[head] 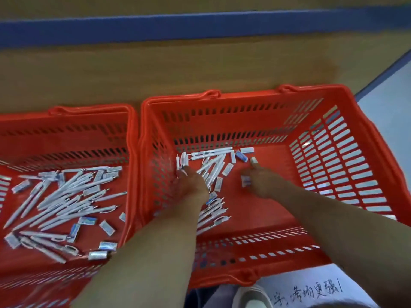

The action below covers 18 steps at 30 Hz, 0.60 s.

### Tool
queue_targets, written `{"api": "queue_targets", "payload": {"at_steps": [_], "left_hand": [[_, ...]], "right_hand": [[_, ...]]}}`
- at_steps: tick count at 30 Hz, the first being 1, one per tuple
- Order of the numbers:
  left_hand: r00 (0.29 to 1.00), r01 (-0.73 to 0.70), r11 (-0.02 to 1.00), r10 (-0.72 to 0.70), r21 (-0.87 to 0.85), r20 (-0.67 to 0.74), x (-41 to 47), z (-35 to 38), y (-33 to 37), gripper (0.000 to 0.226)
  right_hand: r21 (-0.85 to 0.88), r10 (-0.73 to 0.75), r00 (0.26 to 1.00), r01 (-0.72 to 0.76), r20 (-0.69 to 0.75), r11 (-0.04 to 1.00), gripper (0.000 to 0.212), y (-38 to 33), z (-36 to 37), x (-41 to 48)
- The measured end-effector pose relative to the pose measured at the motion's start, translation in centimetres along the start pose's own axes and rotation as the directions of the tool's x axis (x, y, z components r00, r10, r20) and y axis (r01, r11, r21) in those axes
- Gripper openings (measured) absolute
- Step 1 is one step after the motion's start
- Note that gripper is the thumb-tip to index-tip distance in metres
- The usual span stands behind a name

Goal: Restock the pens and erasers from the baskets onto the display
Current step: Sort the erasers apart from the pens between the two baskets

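Cropped and covered
The left basket (89, 108) runs past the left edge; the left hand (192, 185) covers some pens (213, 167); the eraser (245, 181) print is blurred.

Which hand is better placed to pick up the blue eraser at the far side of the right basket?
Probably the right hand: its fingers lie close to the blue eraser, while the left hand grips white pens by the left wall of the right basket.

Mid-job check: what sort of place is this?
Probably a stationery shop: red shopping baskets, left basket and right basket, hold loose white pens and wrapped erasers, beside a wooden fixture with blue edging.
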<state>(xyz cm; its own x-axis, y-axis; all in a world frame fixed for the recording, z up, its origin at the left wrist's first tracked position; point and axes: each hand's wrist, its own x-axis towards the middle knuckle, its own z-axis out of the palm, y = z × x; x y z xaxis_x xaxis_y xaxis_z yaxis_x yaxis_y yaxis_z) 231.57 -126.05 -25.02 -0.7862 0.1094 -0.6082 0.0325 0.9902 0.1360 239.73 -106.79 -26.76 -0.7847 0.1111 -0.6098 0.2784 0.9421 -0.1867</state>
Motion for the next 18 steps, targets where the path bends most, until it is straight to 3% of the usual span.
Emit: {"api": "queue_targets", "payload": {"at_steps": [4, 8, 11, 13, 15, 18], "left_hand": [[0.999, 0.031, 0.997, -0.034, -0.067, -0.033, 0.2, 1.0, 0.1, 0.074], [0.999, -0.028, 0.999, 0.027, -0.041, -0.04, 0.3, 2.6, -0.1, 0.044], [0.999, -0.049, 0.998, 0.049, -0.049, -0.004, 0.3, 2.2, -0.1, 0.042], [0.998, -0.059, 0.995, 0.059, -0.077, -0.007, 0.4, 1.7, -0.2, 0.037], [0.999, -0.047, 0.989, 0.05, -0.142, 0.012, 0.5, 1.4, -0.3, 0.032], [0.994, -0.049, 0.957, 0.073, -0.284, 0.075, 0.6, 1.6, 0.0, 0.029]], "right_hand": [[0.007, 0.03, 0.999, -0.03, -0.031, 1.0, 0.033, 0.9, 0.1, -0.5], [0.007, -0.064, 0.998, 0.064, -0.01, 0.998, 0.033, -1.1, 0.7, 0.2], [0.175, 0.1, 0.995, -0.096, -0.016, 0.98, 0.017, -1.4, 0.9, 0.5], [0.493, 0.213, 0.976, -0.204, 0.039, 0.846, 0.014, -1.4, 0.2, 0.6], [0.751, 0.246, 0.955, -0.285, 0.168, 0.596, 0.019, -2.5, -0.6, 0.7], [0.849, 0.209, 0.931, -0.36, 0.299, 0.387, 0.037, -5.2, -1.4, 0.5]]}}
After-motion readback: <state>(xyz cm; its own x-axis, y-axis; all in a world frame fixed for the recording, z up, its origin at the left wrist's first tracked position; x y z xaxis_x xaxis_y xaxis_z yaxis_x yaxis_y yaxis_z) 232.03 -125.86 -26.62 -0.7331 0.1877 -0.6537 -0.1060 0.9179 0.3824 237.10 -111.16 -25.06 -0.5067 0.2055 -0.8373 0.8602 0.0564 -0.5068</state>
